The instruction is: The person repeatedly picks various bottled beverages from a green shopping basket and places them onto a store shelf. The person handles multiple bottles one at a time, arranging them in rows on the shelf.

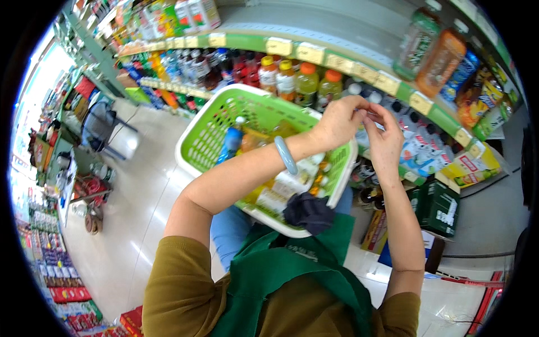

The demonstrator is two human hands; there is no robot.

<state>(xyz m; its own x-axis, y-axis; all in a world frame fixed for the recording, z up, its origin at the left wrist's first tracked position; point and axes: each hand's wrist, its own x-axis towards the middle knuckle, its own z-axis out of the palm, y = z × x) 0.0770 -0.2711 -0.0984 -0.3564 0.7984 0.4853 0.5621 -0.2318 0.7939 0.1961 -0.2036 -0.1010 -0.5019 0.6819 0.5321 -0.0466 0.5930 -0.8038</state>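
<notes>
My left hand [342, 122] and my right hand [385, 137] meet at the fingertips above the right rim of a green plastic basket [206, 147] with a white rim. Whether a small thing is pinched between the fingers cannot be told. A pale blue bangle [286, 155] circles my left wrist. The basket rests against my legs and holds a blue-wrapped bottle [232, 141], white-labelled packages [294, 179] and small orange bottles with white caps [318, 179]. A dark crumpled cloth [309, 212] hangs over its near rim. My left forearm hides part of the contents.
A shelf with price tags [310, 52] curves across the front, with yellow- and orange-capped drink bottles [306, 84] below it. Large green [417, 44] and orange bottles [442, 63] stand above right. A dark green carton [438, 206] sits at right, a chair [101, 126] at left.
</notes>
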